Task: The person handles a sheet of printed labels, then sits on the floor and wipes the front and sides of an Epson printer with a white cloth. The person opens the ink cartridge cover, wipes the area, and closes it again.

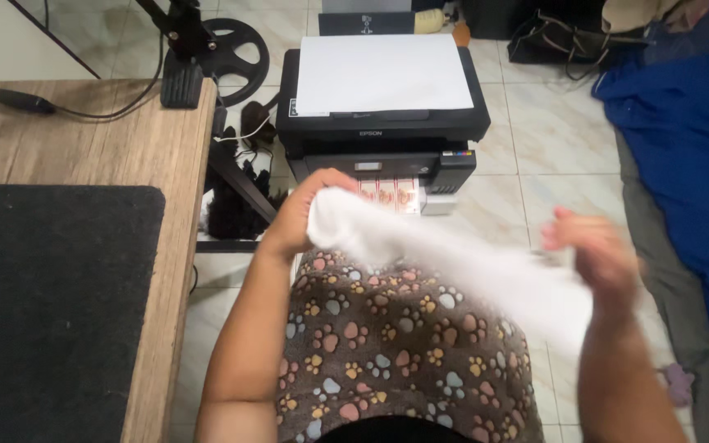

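A white cloth (453, 271) is stretched across the person's lap, slanting from upper left to lower right over a brown paw-print fabric (387, 344) that covers the knees. The left hand (301, 217) is closed over the cloth's upper end, fingers wrapped around a bunched corner. The right hand (596, 254) is at the lower end, but it is blurred with motion, so I cannot tell whether its fingers are clamped on the cloth or only brushing it. If that hold is loose, the far end could slip free and drop to the tiled floor (551, 139), since nothing sits beneath that end but tile. Just beyond the hands a black printer (383, 123) sits on the floor with a sheet of white paper (383, 74) lying on top and a strip of reddish printed sheets (387, 195) showing in its output tray; a wide swing of the cloth might catch those prints and pull them out. To the left is a wooden table (100, 139) carrying a black mat (51, 303) and a cable (26, 102), and to the right lies a blue cloth (691, 156).
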